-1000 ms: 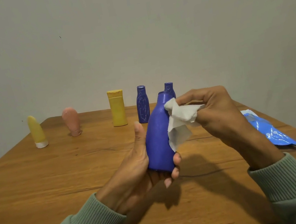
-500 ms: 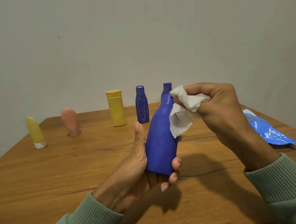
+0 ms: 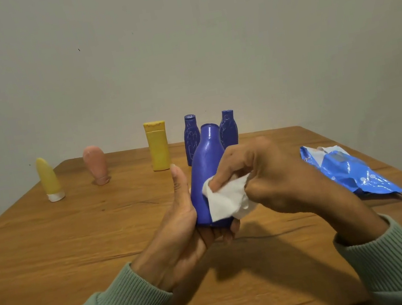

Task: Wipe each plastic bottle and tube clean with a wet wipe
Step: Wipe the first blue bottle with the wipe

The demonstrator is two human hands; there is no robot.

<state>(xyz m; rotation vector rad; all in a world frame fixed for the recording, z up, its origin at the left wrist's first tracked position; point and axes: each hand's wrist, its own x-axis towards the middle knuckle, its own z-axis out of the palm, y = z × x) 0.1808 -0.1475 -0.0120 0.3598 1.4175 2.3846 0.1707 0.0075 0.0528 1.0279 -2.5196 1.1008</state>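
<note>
Head view: right hand [image 3: 272,180], fingers pinched on the wet wipe [image 3: 224,201], has slid from the neck down to the lower body of the blue bottle [image 3: 206,167] — left hand [image 3: 181,234] grips its base, upright above the table [image 3: 76,238]. Prob. neck done — body underway.

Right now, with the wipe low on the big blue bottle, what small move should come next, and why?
Probably turn the blue bottle slightly in the left hand, because the wet wipe, pinched by the right hand, covers only one lower patch facing the camera.
</note>
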